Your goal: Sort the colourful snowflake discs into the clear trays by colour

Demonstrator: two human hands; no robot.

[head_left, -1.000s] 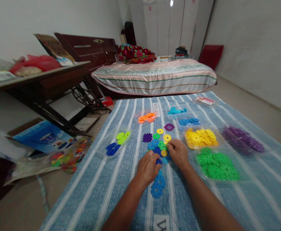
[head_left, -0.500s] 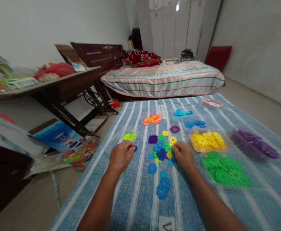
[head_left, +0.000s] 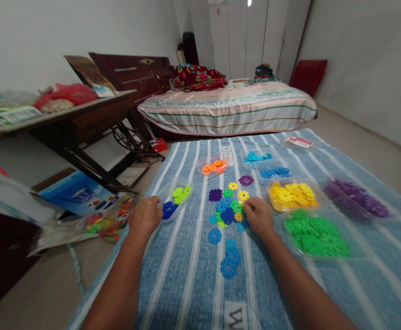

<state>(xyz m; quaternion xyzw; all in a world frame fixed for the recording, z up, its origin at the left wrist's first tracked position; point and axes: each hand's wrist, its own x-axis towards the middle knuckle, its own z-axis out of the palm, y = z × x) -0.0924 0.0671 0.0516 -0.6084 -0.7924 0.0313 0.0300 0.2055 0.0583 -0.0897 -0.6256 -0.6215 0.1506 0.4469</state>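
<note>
My left hand (head_left: 145, 215) is at the left edge of a clear container (head_left: 185, 196) holding dark blue snowflake discs (head_left: 169, 210) and lime discs (head_left: 181, 194). Its fingers are curled together; anything between them is hidden. At the right side of a loose pile of mixed discs, my right hand (head_left: 259, 217) has its thumb and fingers closed, and I cannot make out what they hold. Green discs (head_left: 236, 206), dark blue discs (head_left: 227, 216) and yellow discs (head_left: 243, 195) lie in that pile. A purple square piece (head_left: 216, 195) sits just behind it.
To the right stand tubs of yellow discs (head_left: 293, 196), green discs (head_left: 319, 234), purple discs (head_left: 356, 197) and blue discs (head_left: 275, 173). Orange discs (head_left: 214, 167) are in a container farther back. Several blue discs (head_left: 228, 267) lie nearer me on the striped cloth (head_left: 186, 284).
My left hand has moved left, from the container's near right side to its left edge. The dark blue disc at its fingertips no longer shows there. My right hand stays beside the pile.
</note>
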